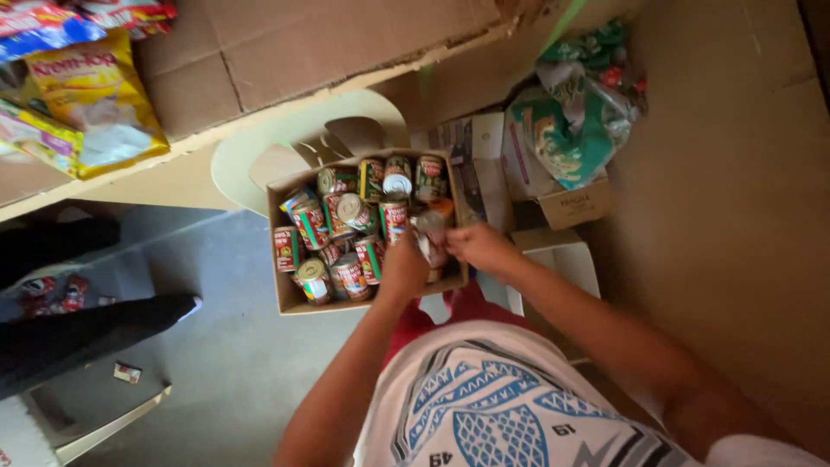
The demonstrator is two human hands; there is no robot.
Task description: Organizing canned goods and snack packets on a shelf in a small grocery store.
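Head view: hands (450, 255) at box (278, 227) edge

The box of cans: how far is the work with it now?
Done: the cardboard box already holds many cans, some upright, some lying. In hand: both hands meet over one can at the box's near right side, the right hand on it, the left hand beside it. Left: cannot tell; the green packets lie untouched on another carton.

A small tin can (430, 235) is tilted, its label blurred. It sits over the right edge of the open cardboard box (285, 298) of red-labelled cans (350, 229).
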